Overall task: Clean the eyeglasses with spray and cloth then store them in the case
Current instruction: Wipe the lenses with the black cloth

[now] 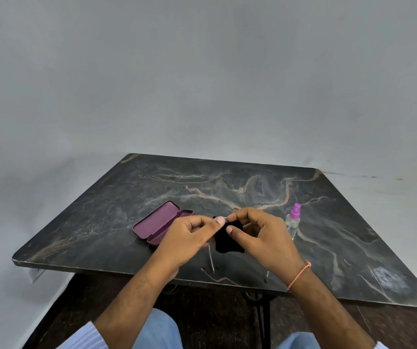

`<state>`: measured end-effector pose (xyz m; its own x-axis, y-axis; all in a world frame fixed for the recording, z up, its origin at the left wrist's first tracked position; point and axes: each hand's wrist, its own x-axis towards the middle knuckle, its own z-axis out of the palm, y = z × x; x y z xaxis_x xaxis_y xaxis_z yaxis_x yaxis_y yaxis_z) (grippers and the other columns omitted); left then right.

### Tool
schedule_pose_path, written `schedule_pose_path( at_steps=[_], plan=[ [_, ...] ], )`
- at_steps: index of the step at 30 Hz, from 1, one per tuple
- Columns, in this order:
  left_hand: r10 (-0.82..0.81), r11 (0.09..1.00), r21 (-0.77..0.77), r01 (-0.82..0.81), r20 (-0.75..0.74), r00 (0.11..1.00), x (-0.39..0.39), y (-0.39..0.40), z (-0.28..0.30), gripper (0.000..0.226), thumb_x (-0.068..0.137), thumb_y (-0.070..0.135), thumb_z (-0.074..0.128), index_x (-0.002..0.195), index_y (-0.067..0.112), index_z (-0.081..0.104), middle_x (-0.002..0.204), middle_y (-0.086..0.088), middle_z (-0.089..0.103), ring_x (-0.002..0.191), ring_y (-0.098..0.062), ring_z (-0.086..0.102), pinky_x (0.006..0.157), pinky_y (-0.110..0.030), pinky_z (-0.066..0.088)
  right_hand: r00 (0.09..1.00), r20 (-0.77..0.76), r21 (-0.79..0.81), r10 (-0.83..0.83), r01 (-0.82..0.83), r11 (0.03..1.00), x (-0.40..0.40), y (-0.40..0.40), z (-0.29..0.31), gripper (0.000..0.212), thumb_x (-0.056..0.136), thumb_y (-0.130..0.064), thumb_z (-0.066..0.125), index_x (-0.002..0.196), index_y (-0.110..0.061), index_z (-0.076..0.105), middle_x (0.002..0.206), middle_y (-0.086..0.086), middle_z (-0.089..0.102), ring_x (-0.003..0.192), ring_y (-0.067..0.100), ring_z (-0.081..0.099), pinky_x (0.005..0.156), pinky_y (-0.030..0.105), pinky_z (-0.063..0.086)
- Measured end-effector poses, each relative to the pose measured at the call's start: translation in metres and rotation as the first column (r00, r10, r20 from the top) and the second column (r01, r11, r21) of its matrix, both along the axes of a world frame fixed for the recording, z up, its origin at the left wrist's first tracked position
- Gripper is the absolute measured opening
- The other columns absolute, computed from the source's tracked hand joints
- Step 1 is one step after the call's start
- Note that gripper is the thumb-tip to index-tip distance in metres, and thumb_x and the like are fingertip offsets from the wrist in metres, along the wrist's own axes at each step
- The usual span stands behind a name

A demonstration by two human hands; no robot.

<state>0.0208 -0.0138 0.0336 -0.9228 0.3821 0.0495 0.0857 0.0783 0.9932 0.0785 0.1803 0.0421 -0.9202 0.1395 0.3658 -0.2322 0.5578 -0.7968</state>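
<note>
— Case (156, 222) first, far left on the dark marbled surface (353, 248): purple, lying open, its lid folded back flat.

— And the hands?

— Left hand (190, 238) is just right of the case, fingers curled, thumb and forefinger pinching the eyeglasses (211, 255) at the top of the frame. One thin metal temple arm hangs down below that hand; another shows under the right wrist.

— Where is the cloth?

— Black cloth (229, 239) sits between the two hands, wrapped over the glasses. Right hand (260, 233) pinches it, thumb on the near side and forefinger on top. An orange thread circles that wrist.

— Anything further right?

— Spray bottle (293, 220), clear with a pink nozzle, stands upright on the surface near the right hand, untouched.
</note>
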Motion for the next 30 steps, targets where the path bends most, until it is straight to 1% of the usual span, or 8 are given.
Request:
schedule_pose_path(
  at_steps=[6,10,13,18,21,24,27,30],
  plan=[
    [0.022,0.997,0.076,-0.024,0.025,0.999,0.002,0.012,-0.002,0.01,0.091,0.026,0.085,0.094,0.016,0.087,0.095,-0.021,0.082,0.093,-0.022,0.081,0.092,-0.041,0.068,0.998,0.051,-0.289,0.024,-0.008,0.957,0.006,0.011,-0.004,0.025,0.086,-0.012,0.088,0.102,-0.031,0.082,0.095,0.001,0.082,0.084,0.019,0.078,0.079,0.036,0.066],
    [0.034,0.985,0.167,-0.042,0.049,0.998,0.004,0.015,-0.007,0.03,0.079,0.035,0.088,0.1,0.014,0.085,0.101,-0.022,0.082,0.097,-0.027,0.081,0.085,-0.03,0.066,0.998,0.039,-0.588,0.045,-0.014,0.809,0.011,0.015,-0.004,0.026,0.088,0.0,0.082,0.111,-0.013,0.081,0.1,0.009,0.083,0.095,0.021,0.079,0.078,0.028,0.063],
    [0.094,0.983,0.16,-0.085,-0.045,0.995,0.005,0.018,-0.008,0.019,0.086,0.028,0.087,0.101,0.016,0.086,0.096,-0.007,0.085,0.095,-0.021,0.08,0.09,-0.035,0.067,0.998,0.031,-0.675,0.052,-0.018,0.738,0.015,0.017,-0.005,0.028,0.088,0.003,0.08,0.112,-0.011,0.081,0.1,0.008,0.083,0.093,0.018,0.079,0.077,0.029,0.064],
    [0.149,0.989,0.057,-0.138,-0.438,0.886,0.001,0.015,-0.01,0.015,0.084,0.044,0.084,0.096,0.034,0.084,0.13,0.017,0.073,0.129,-0.008,0.068,0.103,-0.044,0.06,1.0,-0.009,-0.495,0.027,-0.028,0.868,0.017,0.019,-0.007,0.046,0.081,0.0,0.089,0.12,-0.023,0.078,0.1,0.005,0.076,0.07,0.01,0.063,0.076,0.023,0.059],
    [0.084,0.996,0.029,-0.082,-0.536,0.84,0.0,0.013,-0.006,0.017,0.087,0.037,0.082,0.098,0.026,0.085,0.129,0.017,0.076,0.131,-0.01,0.068,0.108,-0.045,0.057,0.999,-0.037,-0.166,-0.004,-0.002,0.986,0.018,0.025,-0.008,0.065,0.077,-0.025,0.095,0.133,-0.046,0.069,0.102,-0.012,0.063,0.086,0.005,0.061,0.079,0.017,0.052],
    [0.061,0.997,0.008,-0.071,-0.601,0.797,-0.001,0.015,-0.004,0.013,0.087,0.033,0.084,0.097,0.025,0.084,0.114,0.012,0.082,0.118,-0.017,0.076,0.103,-0.047,0.06,0.998,-0.062,0.055,0.016,-0.013,0.998,0.019,0.026,-0.006,0.062,0.077,-0.042,0.093,0.133,-0.052,0.068,0.109,-0.018,0.053,0.109,0.005,0.057,0.085,0.012,0.045],
    [0.04,0.998,-0.016,-0.062,-0.596,0.802,-0.002,0.016,-0.002,0.012,0.088,0.034,0.083,0.097,0.026,0.084,0.102,0.01,0.083,0.105,-0.019,0.079,0.094,-0.045,0.064,0.998,-0.039,-0.016,0.05,-0.05,0.999,0.02,0.023,-0.003,0.035,0.08,-0.038,0.092,0.111,-0.045,0.078,0.114,-0.017,0.061,0.112,0.008,0.063,0.081,0.015,0.047],
    [0.004,0.995,-0.077,-0.057,-0.562,0.827,-0.002,0.015,0.003,0.007,0.092,0.027,0.084,0.099,0.028,0.084,0.1,0.014,0.083,0.102,-0.013,0.079,0.093,-0.042,0.065,0.997,-0.021,-0.183,0.073,-0.076,0.98,0.02,0.025,-0.004,0.011,0.086,-0.024,0.089,0.094,-0.027,0.082,0.107,-0.007,0.076,0.102,0.015,0.074,0.08,0.034,0.06]
  ],
)
